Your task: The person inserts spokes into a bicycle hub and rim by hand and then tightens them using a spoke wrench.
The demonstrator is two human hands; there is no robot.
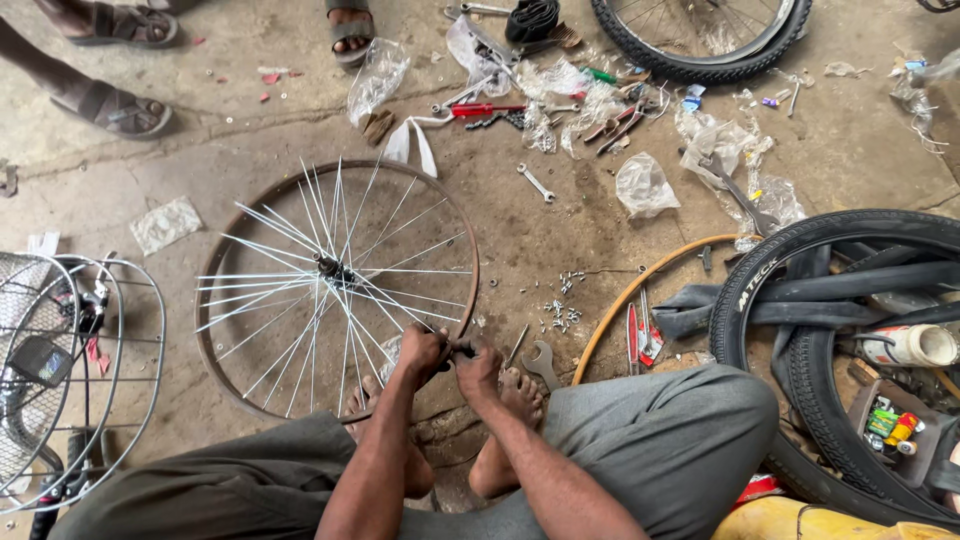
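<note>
A bare bicycle wheel rim [250, 195] with thin silver spokes and a dark hub [331, 268] lies flat on the concrete floor in front of me. My left hand [420, 352] grips the near right edge of the rim where a spoke meets it. My right hand [478, 368] is closed around a small dark tool pressed against the same spot, touching the left hand. My bare feet [520, 395] rest just below the rim, between my knees in grey trousers.
A spanner [543, 362] and loose small nuts [562, 312] lie right of my hands. Black tyres [800, 300] and an orange hoop [640, 290] sit at right, a wire fan guard [80, 380] at left. Tools, plastic bags and another wheel [700, 40] lie beyond; other people's sandalled feet [110, 105] stand top left.
</note>
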